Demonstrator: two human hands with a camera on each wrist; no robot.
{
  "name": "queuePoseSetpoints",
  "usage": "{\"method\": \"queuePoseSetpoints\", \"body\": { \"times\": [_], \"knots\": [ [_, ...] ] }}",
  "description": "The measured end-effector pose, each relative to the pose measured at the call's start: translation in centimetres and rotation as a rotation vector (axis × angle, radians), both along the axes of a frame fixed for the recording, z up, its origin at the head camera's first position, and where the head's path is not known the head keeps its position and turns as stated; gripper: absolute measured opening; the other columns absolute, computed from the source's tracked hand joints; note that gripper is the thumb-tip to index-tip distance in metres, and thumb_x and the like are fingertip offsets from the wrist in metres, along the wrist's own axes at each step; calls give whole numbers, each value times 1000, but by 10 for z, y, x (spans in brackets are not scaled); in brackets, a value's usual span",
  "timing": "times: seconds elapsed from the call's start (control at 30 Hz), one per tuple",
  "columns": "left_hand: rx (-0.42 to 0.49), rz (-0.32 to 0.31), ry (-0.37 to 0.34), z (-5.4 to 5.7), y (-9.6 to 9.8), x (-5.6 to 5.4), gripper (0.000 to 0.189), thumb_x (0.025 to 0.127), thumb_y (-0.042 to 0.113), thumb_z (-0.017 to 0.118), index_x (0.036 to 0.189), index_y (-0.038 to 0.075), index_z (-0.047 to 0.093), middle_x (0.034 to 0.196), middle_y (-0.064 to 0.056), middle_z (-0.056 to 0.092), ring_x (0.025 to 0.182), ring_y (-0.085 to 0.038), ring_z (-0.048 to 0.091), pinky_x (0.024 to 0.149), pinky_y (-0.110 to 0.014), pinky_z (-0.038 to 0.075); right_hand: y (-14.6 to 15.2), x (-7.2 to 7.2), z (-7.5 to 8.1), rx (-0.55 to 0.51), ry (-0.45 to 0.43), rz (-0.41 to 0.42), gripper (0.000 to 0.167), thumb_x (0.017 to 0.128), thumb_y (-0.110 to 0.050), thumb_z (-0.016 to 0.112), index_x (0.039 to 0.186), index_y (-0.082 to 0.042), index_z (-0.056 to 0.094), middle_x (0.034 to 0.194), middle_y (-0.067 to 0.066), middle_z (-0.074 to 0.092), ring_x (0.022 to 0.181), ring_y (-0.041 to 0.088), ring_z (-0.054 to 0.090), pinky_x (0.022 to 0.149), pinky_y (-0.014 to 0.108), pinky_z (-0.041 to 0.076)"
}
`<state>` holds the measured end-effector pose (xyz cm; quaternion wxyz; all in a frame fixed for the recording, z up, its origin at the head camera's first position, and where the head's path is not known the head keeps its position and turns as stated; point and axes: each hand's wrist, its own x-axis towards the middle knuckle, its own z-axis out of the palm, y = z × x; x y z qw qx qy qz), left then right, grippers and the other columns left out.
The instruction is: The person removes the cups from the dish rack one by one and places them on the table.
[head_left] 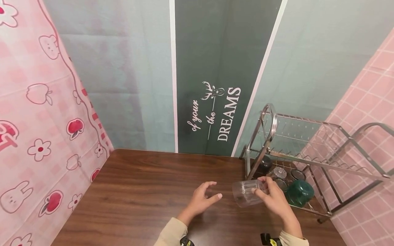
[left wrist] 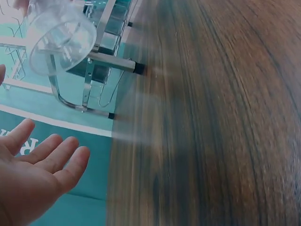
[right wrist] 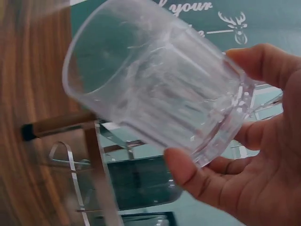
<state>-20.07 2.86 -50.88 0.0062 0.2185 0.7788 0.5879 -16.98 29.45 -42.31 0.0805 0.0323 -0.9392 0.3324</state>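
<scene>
Pink cloth (head_left: 40,112): hangs furthest left, printed with apples, flowers and a rabbit; only the head view takes it in.
Brown table (head_left: 138,191): spreads below both my hands, wood grain showing.
Dark green panel (head_left: 197,51): from my head I read "of your", "the" and "DREAMS" beside a deer's head; my right wrist catches just part of this, my left wrist a scrap of lettering.
Left hand (head_left: 201,200): released, holding nothing, near the cup but apart from it; from above the thumb stands off from the fingers, while the left wrist view shows my palm and the fingers loosely spread.
Clear cup (head_left: 246,194): on its side in the air, mouth towards my left hand, in front of the rack; the left wrist view shows the gap between it and the table, the right wrist view its fluted wall and thick base.
Right hand (head_left: 274,196): grasping the cup at its base end, digits on opposite sides, plainest from the right wrist.
Metal rack (head_left: 307,155): two tiers; the left wrist view adds its black-capped feet on the table.
Green glass (head_left: 300,193): sits on the lower tier, beside several smaller glasses (head_left: 279,172).
Pink tiled wall (head_left: 372,92): furthest right, head view only.
</scene>
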Motion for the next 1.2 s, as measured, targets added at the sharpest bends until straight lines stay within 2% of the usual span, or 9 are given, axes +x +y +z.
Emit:
{"method": "queuePoseSetpoints", "body": {
  "times": [0.27,0.43,0.53,0.67,0.8,0.93,1.03,1.2],
  "knots": [
    [30,-21,-4,3,8,3,54,84,38,68,130,16,49,125,-7,52,108,-24,53,82,-45,46,-8,0,-19,-179,50,-25,38,84,-17,63,117,-3,48,96,11,53,82,22,51,63,30,43],
    [105,-29,-81,6,12,4,62,79,35,73,132,17,47,127,-6,51,109,-25,52,83,-45,46,-14,0,-29,-333,52,-51,36,87,-12,58,120,-2,46,103,15,52,88,21,50,69,27,44],
    [153,-42,-127,9,16,4,66,76,33,77,133,19,47,128,-7,49,111,-29,51,84,-46,46,-18,1,-34,-442,46,-54,36,87,-7,57,121,0,46,107,16,52,89,15,52,71,24,44],
    [196,-67,-136,9,20,4,70,73,28,79,134,19,45,130,-13,47,113,-35,49,83,-48,45,-23,2,-38,-560,74,-23,34,86,0,54,119,5,48,102,13,54,83,8,52,66,23,44],
    [236,-92,-128,10,23,3,75,72,24,80,136,20,42,132,-12,46,113,-33,49,83,-49,45,-28,2,-42,-624,99,10,32,86,4,52,118,8,49,96,10,55,79,10,53,63,25,45],
    [298,-122,-121,10,24,3,75,73,19,79,137,22,41,131,-11,45,113,-30,50,82,-50,46,-32,1,-46,-684,112,46,32,86,-1,52,116,6,49,96,9,55,79,12,55,62,26,48],
    [337,-139,-120,11,25,3,73,74,17,78,137,22,40,131,-16,44,111,-31,50,80,-45,48,-32,0,-53,-777,149,120,30,85,-3,51,115,3,50,97,8,55,78,12,55,59,25,48],
    [350,-142,-111,13,27,4,72,75,16,77,137,24,40,129,-19,43,108,-30,51,77,-35,50,-33,1,-55,-834,138,124,31,85,-2,51,116,4,48,98,8,54,78,12,55,59,26,49]
  ]
}}
